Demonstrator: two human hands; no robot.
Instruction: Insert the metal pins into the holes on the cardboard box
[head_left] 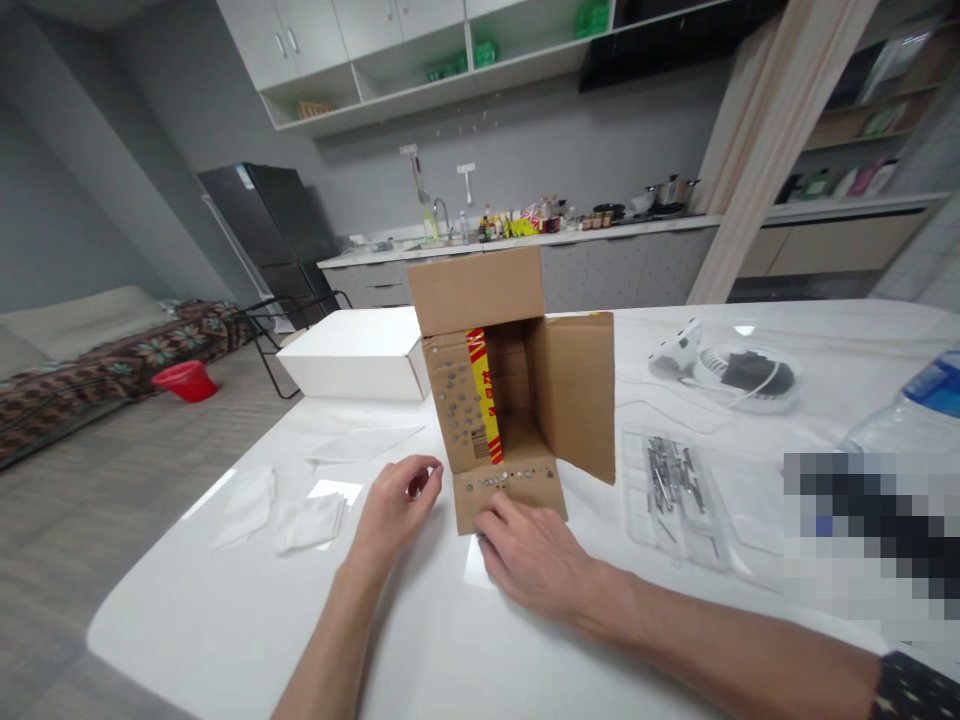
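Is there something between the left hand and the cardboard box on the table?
Nothing visible. The left hand hovers just left of the box, with only bare table in the gap. The right hand already rests against the box's lower flap. The napkins lie farther left.

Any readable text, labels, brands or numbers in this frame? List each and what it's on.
None can be read.
Cardboard box, yellow and red tape: red characters, too blurred.
Cardboard box, barcode label: print too small.
Water bottle, blue label: no legible words.
Fridge, sticker at the top: too small.
Bottles by the sink: labels too small.
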